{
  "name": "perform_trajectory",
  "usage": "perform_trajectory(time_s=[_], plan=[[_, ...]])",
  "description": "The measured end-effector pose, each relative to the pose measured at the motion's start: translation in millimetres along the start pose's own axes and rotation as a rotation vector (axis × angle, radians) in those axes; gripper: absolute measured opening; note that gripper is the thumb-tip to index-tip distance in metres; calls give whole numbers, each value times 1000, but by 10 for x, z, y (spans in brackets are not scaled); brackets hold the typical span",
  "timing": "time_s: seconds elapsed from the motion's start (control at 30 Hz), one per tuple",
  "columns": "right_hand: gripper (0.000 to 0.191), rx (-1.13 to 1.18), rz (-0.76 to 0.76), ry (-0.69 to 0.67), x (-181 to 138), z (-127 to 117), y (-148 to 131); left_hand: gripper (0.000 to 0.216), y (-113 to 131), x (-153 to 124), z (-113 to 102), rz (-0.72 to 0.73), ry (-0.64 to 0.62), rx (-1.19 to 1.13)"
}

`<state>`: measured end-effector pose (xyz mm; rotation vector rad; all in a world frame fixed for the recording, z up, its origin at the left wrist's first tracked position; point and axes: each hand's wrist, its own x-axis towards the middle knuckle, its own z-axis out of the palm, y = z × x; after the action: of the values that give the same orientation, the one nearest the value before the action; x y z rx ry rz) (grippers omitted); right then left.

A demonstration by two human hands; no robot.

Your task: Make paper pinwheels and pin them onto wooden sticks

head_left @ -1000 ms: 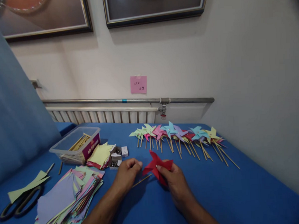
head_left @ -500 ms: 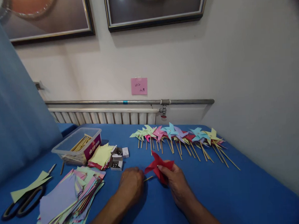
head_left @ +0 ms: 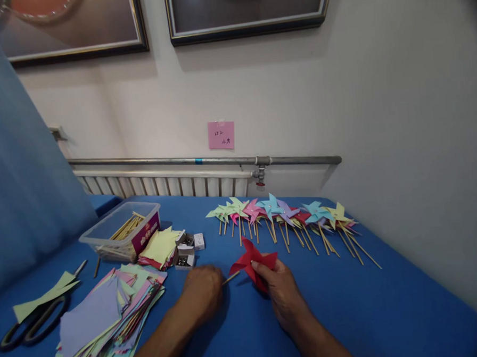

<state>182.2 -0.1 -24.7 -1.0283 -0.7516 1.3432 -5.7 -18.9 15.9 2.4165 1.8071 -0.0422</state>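
Note:
In my right hand [head_left: 281,283] is a red paper pinwheel [head_left: 249,264], its centre pinched between thumb and fingers. My left hand [head_left: 204,288] is closed round a thin wooden stick [head_left: 231,278], whose end pokes out toward the pinwheel. A small gap shows between the stick's tip and the red paper. Just beyond my left hand stand small open boxes of metal pins [head_left: 184,261]. To its left lies a stack of coloured paper sheets [head_left: 92,319].
Finished-looking pinwheels [head_left: 272,207] lie in a row at the back right. A clear plastic box [head_left: 101,228] of sticks stands at the back left, beside yellow and red paper pieces [head_left: 160,249]. Black-handled scissors [head_left: 42,324] lie at far left under green paper [head_left: 47,298].
My left hand has shifted slightly left, away from the pinwheel, and more of the stick's end shows. My right hand keeps the red pinwheel in nearly the same place.

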Motion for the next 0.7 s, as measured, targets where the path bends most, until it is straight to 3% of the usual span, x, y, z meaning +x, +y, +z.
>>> perform_trajectory(time_s=[0.2, 0.33, 0.5, 0.6, 0.7], plan=[[35, 25, 12, 1, -14, -3, -36, 37, -43, -13, -83, -101, -10, -49], [32, 53, 15, -31, -29, -20, -18, 32, -90, 7, -36, -79, 22, -134], [38, 46, 14, -16, 8, -26, 16, 16, -144, 87, 82, -52, 149, -553], [36, 39, 5, -20, 27, -30, 33, 14, -108, 112, 112, -35, 130, -861], [34, 30, -3, -11, 37, -44, 53, 15, -58, 102, 112, -12, 98, -1024]])
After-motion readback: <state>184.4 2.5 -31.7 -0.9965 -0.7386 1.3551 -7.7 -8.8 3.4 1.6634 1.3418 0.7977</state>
